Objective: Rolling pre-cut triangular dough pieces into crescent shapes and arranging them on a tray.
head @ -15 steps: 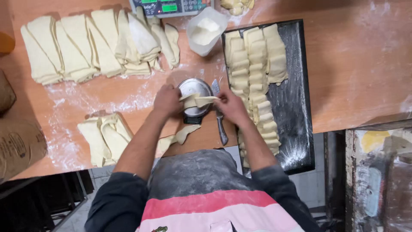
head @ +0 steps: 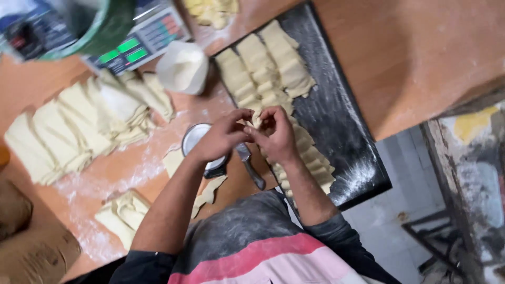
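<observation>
My left hand (head: 222,138) and my right hand (head: 275,133) meet above the edge of a black baking tray (head: 336,118), fingers pinched together around a small pale dough piece (head: 256,120) that is mostly hidden between them. Rows of folded dough pieces (head: 268,73) lie on the tray. Under my left hand sits a small round metal bowl (head: 193,138). A knife (head: 250,165) lies on the wooden table just below my hands.
Stacks of flat dough squares (head: 79,129) cover the floured table at left, more dough (head: 122,214) near the front edge. A white tub (head: 183,67), a digital scale (head: 138,44) and a green bowl (head: 100,26) stand at the back. Tiled floor lies right.
My hands have shifted right from over the metal bowl to the tray's edge, still working the dough piece. The view has tilted and moved closer.
</observation>
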